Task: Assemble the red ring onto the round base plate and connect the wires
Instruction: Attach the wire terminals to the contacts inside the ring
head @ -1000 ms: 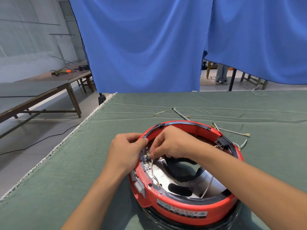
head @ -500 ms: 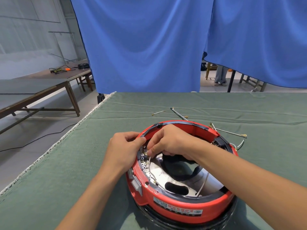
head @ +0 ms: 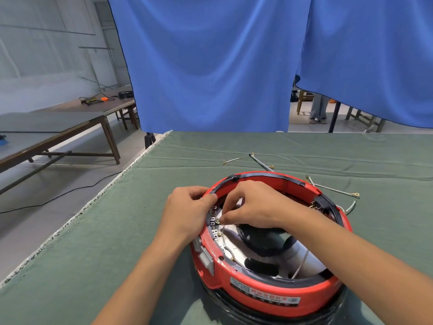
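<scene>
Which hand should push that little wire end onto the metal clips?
The right hand: it already pinches the wire end at the clips, while the left hand steadies the red ring.

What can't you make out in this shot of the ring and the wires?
Head view only:
- Terminal under the right hand: its fingertips cover it.
- Ring far-left rim: the left hand hides it.
- Base plate: mostly under the ring, cut off at the bottom edge.
- Label: print too small.
- Loose wires: near ends behind the ring.
</scene>
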`<move>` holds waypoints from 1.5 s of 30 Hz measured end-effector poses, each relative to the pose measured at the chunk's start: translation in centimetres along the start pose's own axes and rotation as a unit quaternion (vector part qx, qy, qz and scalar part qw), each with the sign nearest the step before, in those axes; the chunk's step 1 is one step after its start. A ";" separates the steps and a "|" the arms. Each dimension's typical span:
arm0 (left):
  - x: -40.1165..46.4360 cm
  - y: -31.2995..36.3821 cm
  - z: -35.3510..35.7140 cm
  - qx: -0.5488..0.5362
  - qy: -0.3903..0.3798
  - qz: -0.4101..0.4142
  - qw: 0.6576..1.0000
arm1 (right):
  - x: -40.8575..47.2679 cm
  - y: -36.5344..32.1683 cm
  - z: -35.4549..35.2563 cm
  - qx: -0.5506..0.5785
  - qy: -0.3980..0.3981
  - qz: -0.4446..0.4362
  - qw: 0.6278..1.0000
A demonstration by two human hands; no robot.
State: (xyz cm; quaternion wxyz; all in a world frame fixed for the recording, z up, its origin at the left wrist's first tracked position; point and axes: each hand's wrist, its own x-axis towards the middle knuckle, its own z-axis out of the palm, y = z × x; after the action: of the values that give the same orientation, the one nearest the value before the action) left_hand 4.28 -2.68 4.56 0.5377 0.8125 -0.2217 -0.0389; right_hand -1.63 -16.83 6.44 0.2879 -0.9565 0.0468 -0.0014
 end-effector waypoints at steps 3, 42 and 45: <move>0.0 0.0 0.0 0.004 -0.001 0.000 1.000 | 0.0 -0.2 0.1 -0.003 0.000 -0.007 1.000; -0.2 0.1 -0.1 -0.002 -0.005 -0.004 1.000 | 0.4 0.1 -0.2 0.307 -0.122 0.159 0.931; -0.2 0.1 -0.1 -0.003 -0.003 -0.005 1.000 | 0.5 0.1 -0.2 0.308 -0.121 0.154 0.931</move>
State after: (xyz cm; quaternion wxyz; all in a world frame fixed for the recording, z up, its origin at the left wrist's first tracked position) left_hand 4.11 -2.54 4.69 0.5396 0.8118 -0.2187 -0.0450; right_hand -1.18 -17.05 6.49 0.5686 -0.7948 0.1554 0.1446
